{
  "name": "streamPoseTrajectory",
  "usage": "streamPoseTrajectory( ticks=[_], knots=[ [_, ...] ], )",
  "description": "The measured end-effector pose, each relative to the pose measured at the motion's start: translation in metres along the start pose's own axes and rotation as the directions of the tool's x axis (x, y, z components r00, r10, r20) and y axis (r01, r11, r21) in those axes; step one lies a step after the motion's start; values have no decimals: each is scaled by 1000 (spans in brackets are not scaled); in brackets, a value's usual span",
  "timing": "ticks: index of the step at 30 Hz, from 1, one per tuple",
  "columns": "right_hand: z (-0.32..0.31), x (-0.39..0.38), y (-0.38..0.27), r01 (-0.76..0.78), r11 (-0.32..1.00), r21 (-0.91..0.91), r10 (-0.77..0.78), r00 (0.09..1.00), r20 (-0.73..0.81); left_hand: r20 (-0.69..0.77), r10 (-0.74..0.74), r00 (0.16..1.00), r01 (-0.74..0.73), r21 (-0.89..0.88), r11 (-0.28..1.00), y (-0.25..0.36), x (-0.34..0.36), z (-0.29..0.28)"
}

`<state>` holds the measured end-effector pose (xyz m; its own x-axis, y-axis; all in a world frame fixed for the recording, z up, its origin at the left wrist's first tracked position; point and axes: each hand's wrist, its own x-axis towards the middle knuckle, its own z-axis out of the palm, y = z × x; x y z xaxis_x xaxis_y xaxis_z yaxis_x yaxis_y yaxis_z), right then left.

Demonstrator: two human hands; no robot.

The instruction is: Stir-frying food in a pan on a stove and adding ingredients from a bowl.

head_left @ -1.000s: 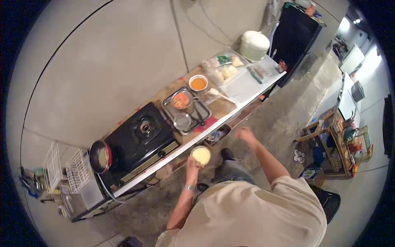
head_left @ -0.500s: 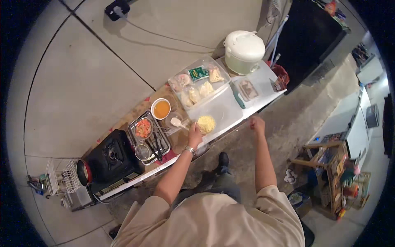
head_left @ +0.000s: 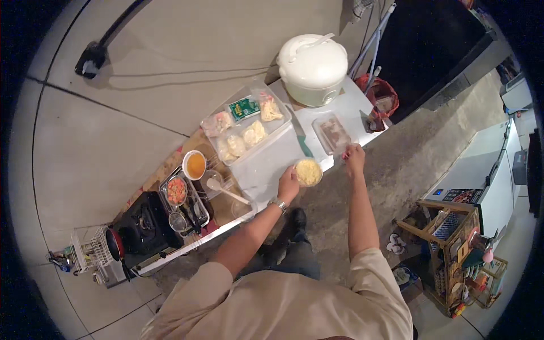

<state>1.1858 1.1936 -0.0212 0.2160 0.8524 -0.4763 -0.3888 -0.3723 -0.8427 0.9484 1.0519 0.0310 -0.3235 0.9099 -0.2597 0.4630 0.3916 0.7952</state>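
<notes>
My left hand is closed on the rim of a small clear bowl of yellow crumbly food, held at the table's front edge. My right hand has its fingers pinched at the near corner of a clear plastic container with something brownish in it. Between the two sits a green-handled knife, lying on the white tabletop. A pale spatula rests over a clear dish to the left of my left hand.
Behind stands a large clear tray of bagged food, beside a white rice cooker. Leftward are a cup of orange liquid, a metal tray with bowls and tongs, and a black stove. A red bin stands right.
My left hand has carried the bowl rightward to the table edge. My right hand has moved up to the plastic container's corner. The view has shifted right.
</notes>
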Motion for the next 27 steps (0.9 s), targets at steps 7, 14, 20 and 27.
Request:
streamPoseTrajectory(
  ticks=[7, 14, 20, 27],
  knots=[
    [-57, -11, -36, 53, 990, 130, -65, 993, 94, -35, 43, 998, -39, 106, 994, 66, 121, 78],
    [-94, 63, -46, 6, 995, 95, -20, 988, 150, -169, 204, 964, -210, -23, 977, 91, 150, 110],
    [-122, 37, -31, 21, 999, 46, -26, 993, 118, -164, 263, 951, -107, 624, 774, 44, 53, 30],
    [-112, -36, -22, -54, 890, 452, 5, 994, 109, -45, -83, 995, 93, 636, 766, -5, 53, -36]
  ],
)
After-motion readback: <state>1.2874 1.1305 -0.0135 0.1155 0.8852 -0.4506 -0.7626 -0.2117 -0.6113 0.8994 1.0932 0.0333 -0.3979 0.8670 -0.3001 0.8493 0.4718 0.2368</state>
